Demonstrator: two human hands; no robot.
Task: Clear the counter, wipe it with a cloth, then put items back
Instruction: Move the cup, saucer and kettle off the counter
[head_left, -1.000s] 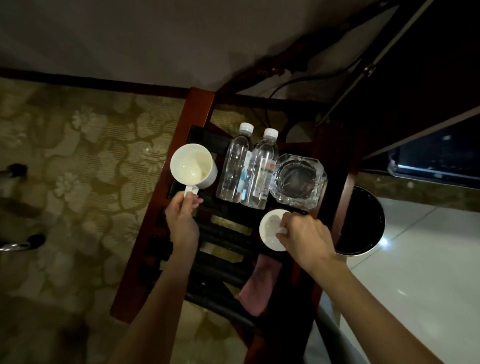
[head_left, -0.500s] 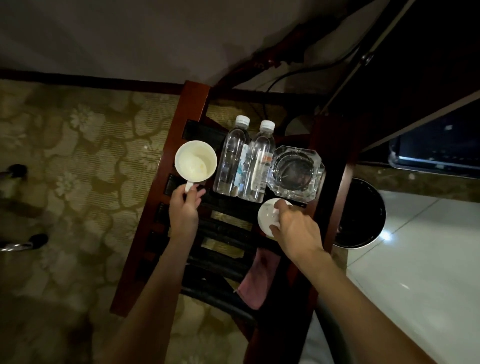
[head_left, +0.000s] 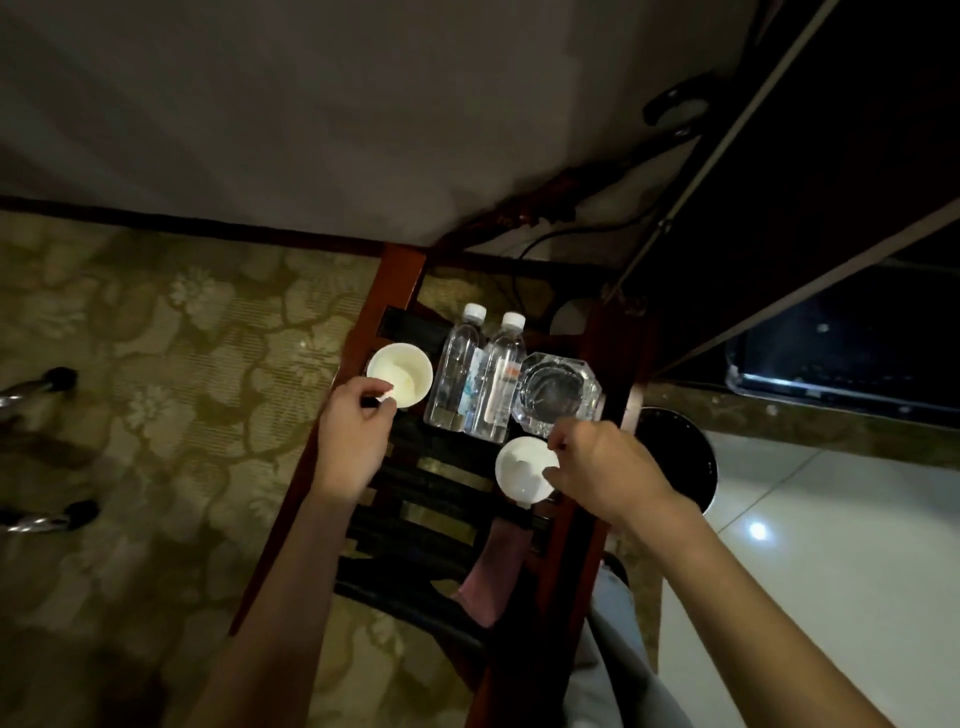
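On a dark slatted rack with a red-brown wooden frame (head_left: 395, 283) stand two white mugs, two clear water bottles (head_left: 475, 374) and a glass ashtray (head_left: 558, 392). My left hand (head_left: 356, 434) pinches the handle of the far-left mug (head_left: 400, 371), which sits at the rack's left edge. The fingers of my right hand (head_left: 602, 473) curl round the side of the nearer mug (head_left: 522, 470), just in front of the ashtray. A pink cloth (head_left: 491, 577) hangs over the rack's near right part.
A round black bin (head_left: 680, 457) stands right of the rack on pale shiny tiles. Patterned carpet lies to the left, with chrome chair feet (head_left: 49, 519) at the far left. A dark cabinet and cables fill the upper right.
The left mug has come down and back toward the rack's left edge, with my left hand still on its handle. My right hand has shifted along the near mug's right side.
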